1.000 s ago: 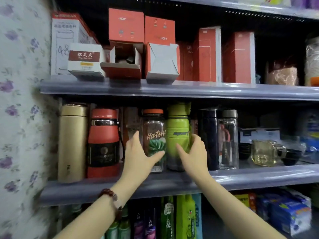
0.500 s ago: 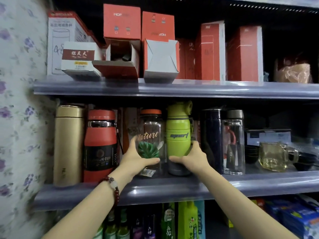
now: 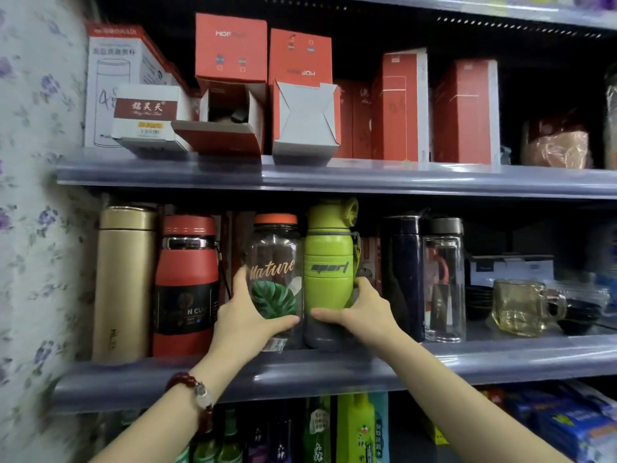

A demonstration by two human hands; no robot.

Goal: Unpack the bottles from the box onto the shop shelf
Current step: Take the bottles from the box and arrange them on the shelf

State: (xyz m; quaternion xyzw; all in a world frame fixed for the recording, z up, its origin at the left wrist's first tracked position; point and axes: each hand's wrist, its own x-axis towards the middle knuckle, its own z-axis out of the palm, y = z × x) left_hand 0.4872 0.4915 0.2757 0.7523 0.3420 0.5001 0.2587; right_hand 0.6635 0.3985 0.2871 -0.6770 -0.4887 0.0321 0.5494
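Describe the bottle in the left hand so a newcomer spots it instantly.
Find the middle shelf, then the left hand. It grips a clear bottle between the red flask and green sport bottle. Only it has an orange cap, "Nature" script and a green leaf print.

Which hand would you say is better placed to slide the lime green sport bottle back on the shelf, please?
The right hand: it already grips the lime green sport bottle low down, while the left hand holds the clear leaf-printed bottle.

Floral wallpaper (image 3: 30, 228) with purple blossoms covers the wall on the left. Grey shelving (image 3: 467, 182) stands against it, its dark recesses dimly lit.
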